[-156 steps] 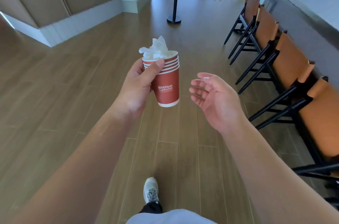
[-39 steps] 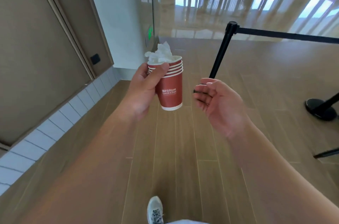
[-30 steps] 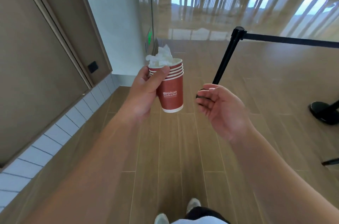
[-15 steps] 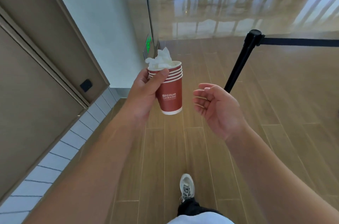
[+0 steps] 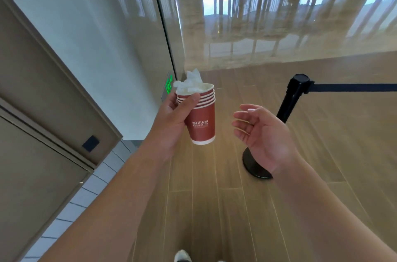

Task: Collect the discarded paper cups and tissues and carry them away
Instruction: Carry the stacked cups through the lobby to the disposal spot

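Head view of the carrying stage. The left hand (image 5: 171,120) grips a nested stack of red paper cups (image 5: 202,121) near its rims, thumb across the near side and the other fingers wrapped round the far side; the stack is held upright, slightly tilted, above the wooden floor (image 5: 214,197), touching nothing else. Crumpled white tissues (image 5: 192,82) fill the top cup and rise above its rim. The right hand (image 5: 261,135) holds nothing: its fingers are loosely curled and spread, palm turned toward the cups, near them but apart. Compared with half a second earlier, grip and posture of both hands are unchanged; what has changed is the surroundings. The black stanchion post (image 5: 292,98) with its belt (image 5: 354,87) now stands just behind and to the right of the right hand, its round base (image 5: 251,165) showing below the wrist, and the pale wall (image 5: 96,36) with the green exit sign (image 5: 168,85) on the left looms larger, with the glossy stone floor (image 5: 279,36) spreading across the far field. A shoe tip (image 5: 182,256) shows at the near edge. Judged from this, collection is complete and the person is walking the load away; the passage between wall and post appears the likely route. No bin is in view, so the destination cannot be told. The loose tissues are the part most liable to fall out.
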A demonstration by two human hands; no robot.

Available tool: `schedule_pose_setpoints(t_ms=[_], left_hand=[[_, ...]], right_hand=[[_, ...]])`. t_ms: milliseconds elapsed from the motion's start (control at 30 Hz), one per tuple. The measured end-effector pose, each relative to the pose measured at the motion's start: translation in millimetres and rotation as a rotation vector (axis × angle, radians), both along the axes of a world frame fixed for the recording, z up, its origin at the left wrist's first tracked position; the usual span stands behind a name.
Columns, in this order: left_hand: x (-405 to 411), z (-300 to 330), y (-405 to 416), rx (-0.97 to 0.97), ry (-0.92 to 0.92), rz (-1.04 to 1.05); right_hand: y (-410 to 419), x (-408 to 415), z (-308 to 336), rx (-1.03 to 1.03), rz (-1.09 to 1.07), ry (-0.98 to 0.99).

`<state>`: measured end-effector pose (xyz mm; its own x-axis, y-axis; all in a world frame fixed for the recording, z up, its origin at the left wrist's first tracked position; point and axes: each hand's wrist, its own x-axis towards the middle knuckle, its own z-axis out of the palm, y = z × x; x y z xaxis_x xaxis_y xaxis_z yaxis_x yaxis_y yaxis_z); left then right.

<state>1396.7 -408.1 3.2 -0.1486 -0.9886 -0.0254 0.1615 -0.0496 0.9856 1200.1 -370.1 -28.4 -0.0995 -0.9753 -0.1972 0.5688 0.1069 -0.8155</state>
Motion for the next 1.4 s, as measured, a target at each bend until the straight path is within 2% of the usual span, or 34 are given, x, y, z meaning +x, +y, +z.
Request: schedule_pose_setpoints(t_ms=[233,467,700,967,1400], left_hand=[[-9,-20,-90,0.012,0.02,-0.033],[-10,-36,-214,0.027,0.057,-0.081],[1,-24,-353,0.019,0.064,-0.168],[1,-9,-469,-0.038,0.026,-0.198],[-64,-47,-654,0.029,0.014,-0.133]], right_hand=[[-75,-7,-14,0.043,-0.068,-0.003],[-183,-7,-19,0.078,-0.156,0.049],[-308,15,-2,0.07,-0.191,0.076],[-413,17,7,0.04,-0.212,0.037],[-624,-53,-29,0.067,-0.133,-0.028]])
